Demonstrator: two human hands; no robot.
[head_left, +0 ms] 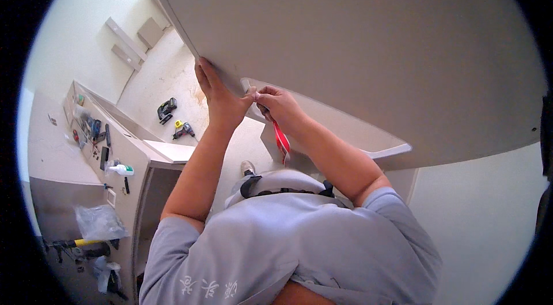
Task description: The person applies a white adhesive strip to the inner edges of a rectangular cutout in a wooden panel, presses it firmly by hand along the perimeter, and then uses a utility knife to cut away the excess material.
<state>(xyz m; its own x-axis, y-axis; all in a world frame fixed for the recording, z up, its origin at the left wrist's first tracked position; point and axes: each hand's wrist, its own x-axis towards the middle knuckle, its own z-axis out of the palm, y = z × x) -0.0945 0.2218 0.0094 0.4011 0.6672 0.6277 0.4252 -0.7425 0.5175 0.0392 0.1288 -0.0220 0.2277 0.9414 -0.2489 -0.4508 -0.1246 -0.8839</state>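
- My left hand point(223, 104) has its fingers stretched along the edge of a large, flat grey panel point(357, 34); whether its thumb pinches anything, I cannot tell.
- My right hand point(282, 108) meets that thumb, its fingers curled and grasping a glossy red-and-white strip point(281, 142), which dangles beneath the panel.
- Beside my fingers runs a rounded white rim point(394, 150) (cutout or attached piece, I cannot tell).
- White characters mark my grey short-sleeved shirt point(271, 236); the strip's markings are too small to read.
- To my left, the long grey bench point(140, 156) carries a white bottle with a green label point(121, 169).
- A yellow-and-black power drill point(184, 130) lies on the floor point(187, 77).
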